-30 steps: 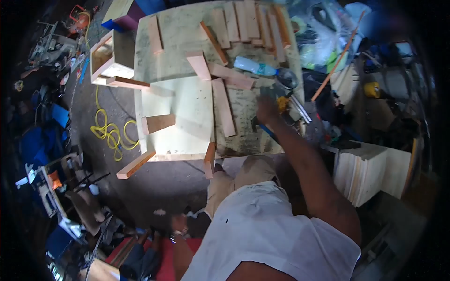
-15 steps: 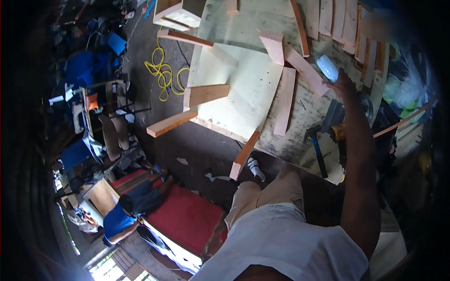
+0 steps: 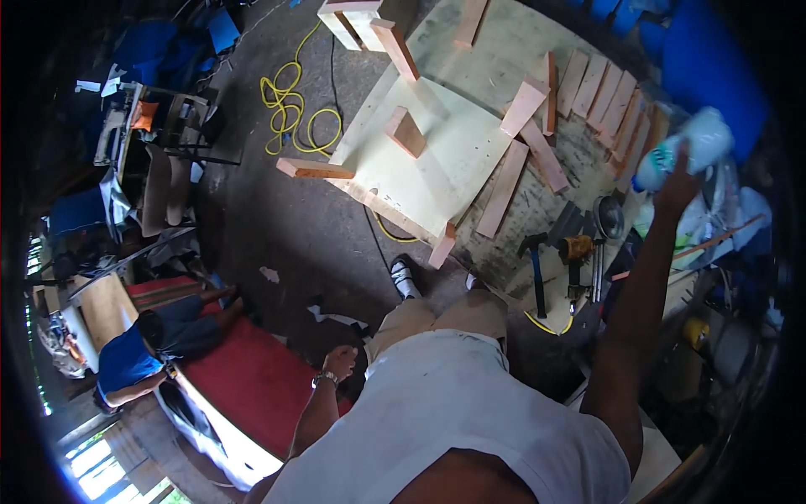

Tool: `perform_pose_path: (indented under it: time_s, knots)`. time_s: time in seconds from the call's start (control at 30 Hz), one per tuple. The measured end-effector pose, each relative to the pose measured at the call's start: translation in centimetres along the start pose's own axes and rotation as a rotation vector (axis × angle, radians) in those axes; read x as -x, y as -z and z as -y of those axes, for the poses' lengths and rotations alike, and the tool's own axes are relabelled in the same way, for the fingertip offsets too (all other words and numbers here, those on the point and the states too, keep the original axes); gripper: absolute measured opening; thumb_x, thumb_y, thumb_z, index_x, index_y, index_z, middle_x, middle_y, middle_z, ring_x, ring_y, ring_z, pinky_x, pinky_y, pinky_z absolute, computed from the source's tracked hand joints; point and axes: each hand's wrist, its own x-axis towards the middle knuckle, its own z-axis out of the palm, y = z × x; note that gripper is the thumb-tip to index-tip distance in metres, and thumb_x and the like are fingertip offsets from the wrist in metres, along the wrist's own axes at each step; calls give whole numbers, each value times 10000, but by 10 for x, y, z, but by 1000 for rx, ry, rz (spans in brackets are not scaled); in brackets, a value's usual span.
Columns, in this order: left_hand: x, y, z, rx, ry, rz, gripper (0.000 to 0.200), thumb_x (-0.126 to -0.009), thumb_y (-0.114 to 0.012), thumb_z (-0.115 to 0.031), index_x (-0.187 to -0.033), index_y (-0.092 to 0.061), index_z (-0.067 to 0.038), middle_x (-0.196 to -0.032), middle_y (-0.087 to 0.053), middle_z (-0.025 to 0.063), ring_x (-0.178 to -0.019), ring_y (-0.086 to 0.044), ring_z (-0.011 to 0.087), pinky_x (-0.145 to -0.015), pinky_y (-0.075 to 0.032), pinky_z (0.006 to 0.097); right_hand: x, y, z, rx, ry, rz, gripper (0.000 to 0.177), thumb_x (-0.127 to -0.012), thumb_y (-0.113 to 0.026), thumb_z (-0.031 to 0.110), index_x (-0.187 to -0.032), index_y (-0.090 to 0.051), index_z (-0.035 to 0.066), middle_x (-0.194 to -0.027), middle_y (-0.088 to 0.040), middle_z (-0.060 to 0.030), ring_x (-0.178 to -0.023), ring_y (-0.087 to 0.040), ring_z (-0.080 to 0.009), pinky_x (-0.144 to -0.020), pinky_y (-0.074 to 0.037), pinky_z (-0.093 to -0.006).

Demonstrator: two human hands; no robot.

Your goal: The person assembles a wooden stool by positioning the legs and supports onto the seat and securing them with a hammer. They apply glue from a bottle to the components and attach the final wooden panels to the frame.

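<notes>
My right hand (image 3: 677, 186) grips a whitish plastic bottle (image 3: 693, 144) with a blue cap, held out over plastic bags at the far right. My left hand (image 3: 340, 361), with a bracelet at the wrist, hangs near my waist; its fingers look curled, and nothing in them can be made out. In front of me a pale wooden panel (image 3: 437, 160) lies on the worktable, with several short wooden legs standing up from it. Beside it lie loose wood pieces (image 3: 504, 189). A hammer (image 3: 537, 277) and a yellow-and-black power tool (image 3: 575, 252) lie nearer my right arm.
A yellow cord (image 3: 298, 118) coils on the floor beyond the panel's left side. Another person (image 3: 134, 357) in a blue shirt is at a red surface (image 3: 252, 386) at lower left. A wooden box (image 3: 357, 25) stands at the top. Chairs and clutter line the left.
My right hand has moved outward to the right with the bottle, from over the wood pieces to over the bags. My left hand has come into view. The camera view has shifted.
</notes>
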Motion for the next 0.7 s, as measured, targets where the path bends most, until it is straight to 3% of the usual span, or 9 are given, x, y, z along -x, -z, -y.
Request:
perform_pose_path:
  time_s: [0.07, 0.13, 0.23, 0.3, 0.5, 0.53, 0.6, 0.67, 0.7]
  knots:
    - [-27, 13, -10, 63, -46, 60, 289, -878, -711, -293, -1079, -652, -94, -712, -606, 18, -550, -551, 109, -440, -446, 266, 30, 22, 90, -455, -116, -210, 447, -940, -567, 303, -1230, -537, -36, -1046, -661, -157, -927, -653, -302, -906, -502, -441]
    - [-89, 35, 7, 136, -165, 164, 270, -876, -705, -308, -1048, -661, -104, -677, -594, 9, -507, -541, 120, -414, -424, 273, 70, 52, 152, -849, 241, 53, 436, -946, -569, 310, -1197, -544, -45, -1038, -650, -137, -886, -659, -266, -882, -530, -433]
    - [-113, 70, -24, -266, -354, 23, 275, -848, -703, -332, -983, -700, -92, -680, -645, 40, -493, -579, 143, -443, -462, 314, 117, 78, 205, -154, 583, -38, 334, -909, -653, 233, -1102, -612, -36, -989, -663, -132, -881, -663, -236, -797, -540, -400]
    - [-203, 92, 9, -195, -657, -104, 289, -848, -699, -326, -973, -699, -66, -700, -659, 49, -543, -609, 137, -472, -481, 315, 149, 72, 204, -49, 534, -40, 330, -886, -674, 181, -1134, -598, -24, -1011, -655, -120, -890, -650, -219, -754, -539, -377]
    - [-144, 148, -19, 146, -300, -64, 323, -857, -699, -332, -1038, -687, -65, -723, -640, 37, -616, -609, 130, -506, -497, 327, 285, -30, 85, 12, 170, 516, 448, -818, -737, 27, -1228, -557, 13, -1079, -634, -83, -916, -608, -166, -624, -537, -310]
    - [-153, 150, -5, 148, -307, -83, 321, -860, -697, -336, -1034, -686, -66, -724, -638, 37, -616, -607, 134, -506, -498, 326, 320, -52, 114, -118, -119, 505, 505, -810, -744, 29, -1267, -530, 12, -1077, -635, -81, -937, -605, -166, -613, -537, -308]
    - [-176, 154, 41, 134, -312, -152, 318, -864, -693, -342, -1026, -685, -69, -728, -636, 36, -615, -604, 142, -506, -498, 325, 332, -73, 156, -201, 25, 429, 576, -802, -764, 52, -1307, -491, 10, -1087, -636, -71, -954, -602, -172, -683, -536, -321]
    - [-179, 158, 81, 123, -254, -139, 321, -870, -687, -362, -974, -693, -58, -711, -634, 40, -608, -604, 156, -504, -496, 329, 331, -72, 246, 33, 323, 333, 425, -789, -784, 79, -1166, -610, -14, -1044, -654, -86, -906, -621, -183, -881, -501, -382]
    - [-174, 155, 96, 173, -174, -82, 324, -870, -688, -368, -957, -696, -57, -705, -633, 42, -608, -605, 156, -504, -495, 329, 329, -71, 273, -152, 368, 280, 339, -783, -780, 49, -1078, -642, -45, -995, -672, -108, -869, -643, -188, -854, -522, -360]
